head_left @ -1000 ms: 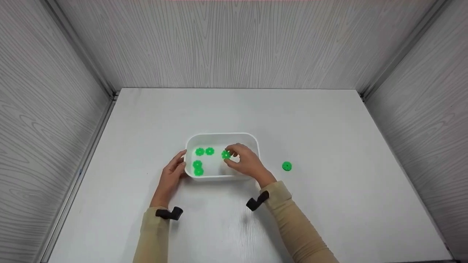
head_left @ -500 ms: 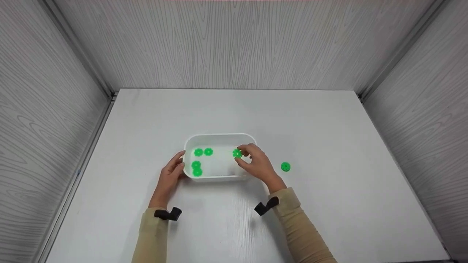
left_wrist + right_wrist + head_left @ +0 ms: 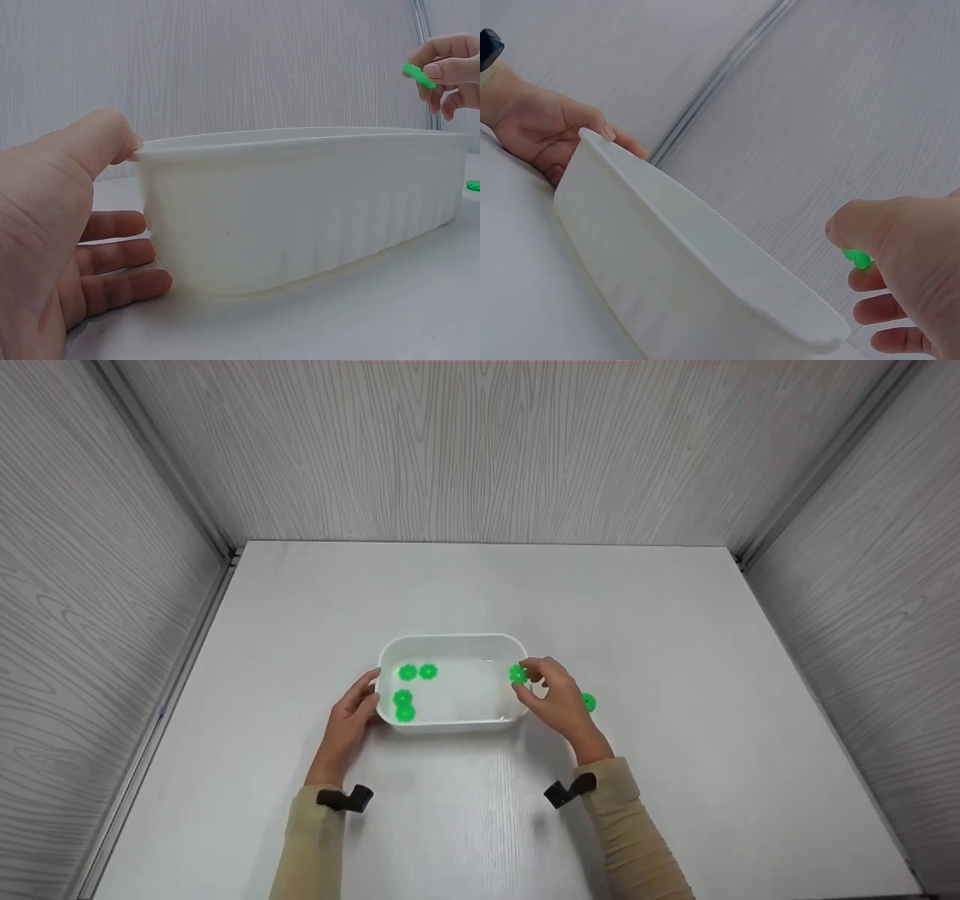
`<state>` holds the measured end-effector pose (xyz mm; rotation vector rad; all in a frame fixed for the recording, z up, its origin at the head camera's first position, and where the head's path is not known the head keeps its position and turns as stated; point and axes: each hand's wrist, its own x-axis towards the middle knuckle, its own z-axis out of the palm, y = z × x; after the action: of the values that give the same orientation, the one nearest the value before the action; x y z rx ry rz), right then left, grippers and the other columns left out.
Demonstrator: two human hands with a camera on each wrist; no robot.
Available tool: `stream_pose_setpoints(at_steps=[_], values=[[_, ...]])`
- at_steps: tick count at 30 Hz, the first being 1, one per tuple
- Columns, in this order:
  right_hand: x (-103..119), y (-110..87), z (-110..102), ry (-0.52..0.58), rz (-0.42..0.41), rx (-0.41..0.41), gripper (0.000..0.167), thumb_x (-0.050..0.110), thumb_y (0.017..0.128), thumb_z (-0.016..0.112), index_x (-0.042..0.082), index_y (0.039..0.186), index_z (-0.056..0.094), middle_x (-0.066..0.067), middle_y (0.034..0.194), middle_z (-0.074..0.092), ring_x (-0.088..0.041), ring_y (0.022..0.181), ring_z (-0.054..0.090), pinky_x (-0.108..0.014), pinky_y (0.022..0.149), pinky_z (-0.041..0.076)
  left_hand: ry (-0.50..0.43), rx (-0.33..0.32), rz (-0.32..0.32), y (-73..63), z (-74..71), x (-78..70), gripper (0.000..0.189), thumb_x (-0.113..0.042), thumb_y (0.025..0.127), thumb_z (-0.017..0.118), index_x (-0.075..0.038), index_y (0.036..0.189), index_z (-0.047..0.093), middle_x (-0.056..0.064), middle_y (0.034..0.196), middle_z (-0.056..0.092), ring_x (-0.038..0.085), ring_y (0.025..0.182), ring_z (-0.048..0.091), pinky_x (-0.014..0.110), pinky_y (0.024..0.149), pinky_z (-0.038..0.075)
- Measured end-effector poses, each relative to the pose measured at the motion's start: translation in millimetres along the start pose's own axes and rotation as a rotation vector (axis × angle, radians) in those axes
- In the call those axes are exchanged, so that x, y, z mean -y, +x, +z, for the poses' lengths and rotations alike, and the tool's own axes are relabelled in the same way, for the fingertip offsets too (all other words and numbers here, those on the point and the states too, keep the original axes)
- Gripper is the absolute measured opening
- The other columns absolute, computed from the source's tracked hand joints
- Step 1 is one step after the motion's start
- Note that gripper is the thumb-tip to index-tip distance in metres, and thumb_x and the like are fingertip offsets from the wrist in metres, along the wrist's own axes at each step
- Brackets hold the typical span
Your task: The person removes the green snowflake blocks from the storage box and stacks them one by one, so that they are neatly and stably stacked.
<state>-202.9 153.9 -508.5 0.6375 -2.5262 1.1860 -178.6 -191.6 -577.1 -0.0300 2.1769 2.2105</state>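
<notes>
A white plastic tub (image 3: 453,727) stands on the table. My left hand (image 3: 349,724) holds its left end, the thumb (image 3: 112,139) on the rim and the other fingers low along the outside wall. Between thumb and index finger my right hand (image 3: 561,701) pinches a green notched plastic disc (image 3: 517,673), raised above the tub's right end. In the left wrist view this disc (image 3: 418,75) shows edge-on, higher than the rim. Several like green discs (image 3: 428,671) lie on the tub's floor toward the left. The right wrist view shows only part of the pinched disc (image 3: 857,259).
Another green disc (image 3: 590,703) lies on the table right of the tub, partly hidden behind my right hand. The white tabletop (image 3: 645,600) is bounded by wood-grain panels (image 3: 480,450) at the back and both sides.
My right hand has moved to the right with the pinched disc, from over the tub's middle to its right end, and now covers part of the table disc. The left hand stays put.
</notes>
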Motion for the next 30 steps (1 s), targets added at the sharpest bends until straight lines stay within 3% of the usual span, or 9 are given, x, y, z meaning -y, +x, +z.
stream_pose_setpoints(at_steps=[6,11,16,23,30], values=[[-7.3,-6.6,-10.8,0.007,0.048,-0.037,0.030,0.015,0.083,0.070,0.006,0.111,0.061,-0.003,0.093,0.059,-0.023,0.085,0.054,-0.046,0.071,0.048,0.006,0.012,-0.022,-0.7,-1.2,-4.8,0.044,-0.032,0.095,0.054,-0.026,0.138,0.047,0.011,0.127,0.053,0.025,0.108,0.053,0.035,0.086,0.047],[-15.8,-13.4,-18.8,-0.003,0.090,-0.062,0.030,0.014,0.083,0.070,0.006,0.110,0.062,-0.003,0.093,0.059,-0.019,0.085,0.054,-0.045,0.072,0.048,0.007,0.032,-0.035,-5.9,0.3,-17.6,0.044,-0.026,0.097,0.051,-0.022,0.140,0.044,0.016,0.129,0.051,0.030,0.109,0.051,0.042,0.090,0.043],[-26.1,-20.8,-27.2,-0.014,0.110,-0.083,0.029,0.014,0.084,0.069,0.005,0.110,0.062,-0.004,0.092,0.059,-0.022,0.084,0.053,-0.045,0.071,0.047,0.015,0.035,-0.040,-10.7,2.4,-26.6,0.044,-0.023,0.097,0.050,-0.020,0.140,0.043,0.018,0.130,0.050,0.032,0.110,0.049,0.041,0.089,0.044],[-41.5,-33.7,-38.3,-0.046,0.197,-0.092,0.029,0.015,0.084,0.068,0.004,0.110,0.061,-0.006,0.091,0.058,-0.025,0.084,0.054,-0.043,0.070,0.048,0.008,0.024,-0.042,-5.9,2.0,-15.0,0.043,-0.025,0.097,0.050,-0.024,0.140,0.043,0.015,0.129,0.050,0.028,0.110,0.051,0.041,0.090,0.044],[-53.5,-43.9,-47.3,-0.053,0.259,-0.085,0.030,0.016,0.085,0.068,0.003,0.110,0.061,-0.008,0.095,0.058,-0.024,0.085,0.054,-0.040,0.071,0.045,0.040,-0.007,-0.032,-1.1,0.5,-1.9,0.043,-0.037,0.094,0.053,-0.032,0.137,0.046,0.008,0.127,0.053,0.023,0.108,0.052,0.032,0.086,0.046]])
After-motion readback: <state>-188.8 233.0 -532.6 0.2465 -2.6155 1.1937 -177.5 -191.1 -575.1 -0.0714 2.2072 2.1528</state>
